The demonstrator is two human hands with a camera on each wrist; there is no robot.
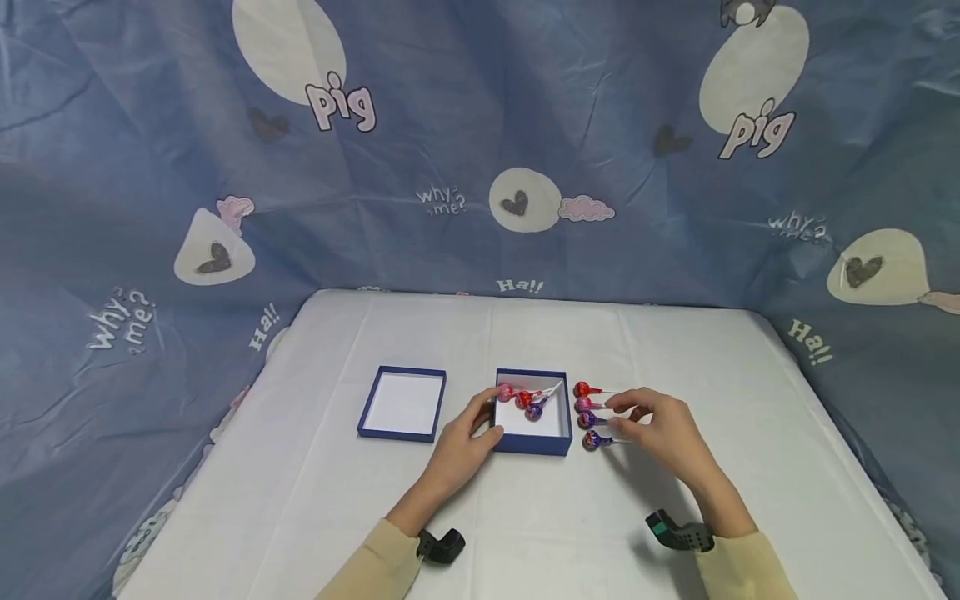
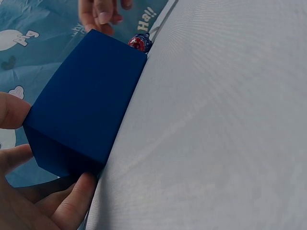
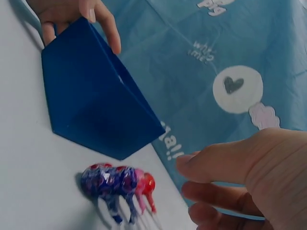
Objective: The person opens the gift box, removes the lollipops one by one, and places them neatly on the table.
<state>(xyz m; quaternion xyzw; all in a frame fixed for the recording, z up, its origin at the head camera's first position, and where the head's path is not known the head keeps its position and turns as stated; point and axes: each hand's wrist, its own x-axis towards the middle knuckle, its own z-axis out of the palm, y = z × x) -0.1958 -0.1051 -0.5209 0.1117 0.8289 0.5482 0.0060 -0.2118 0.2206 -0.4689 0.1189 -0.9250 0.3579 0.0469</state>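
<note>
An open blue box (image 1: pixel 532 444) with a white inside holds a pink lollipop (image 1: pixel 506 392), a red lollipop (image 1: pixel 523 401) and a purple lollipop (image 1: pixel 534 412). My left hand (image 1: pixel 461 450) grips its left side, the thumb near the front corner and a finger near the back one. Right of the box lie several lollipops in a column: red (image 1: pixel 582 389), pink (image 1: pixel 583 404) and two purple (image 1: pixel 591 440), sticks pointing right. Over those sticks hovers my right hand (image 1: pixel 663 429); in the right wrist view its thumb and fingers stand apart with nothing between them.
Left of the box lies a shallow blue-rimmed lid (image 1: pixel 402 438), white inside facing up. Everything rests on a white-covered table (image 1: pixel 315 467). Behind it hangs a blue patterned cloth (image 1: pixel 420 108). Each wrist wears a black band (image 1: pixel 442 547).
</note>
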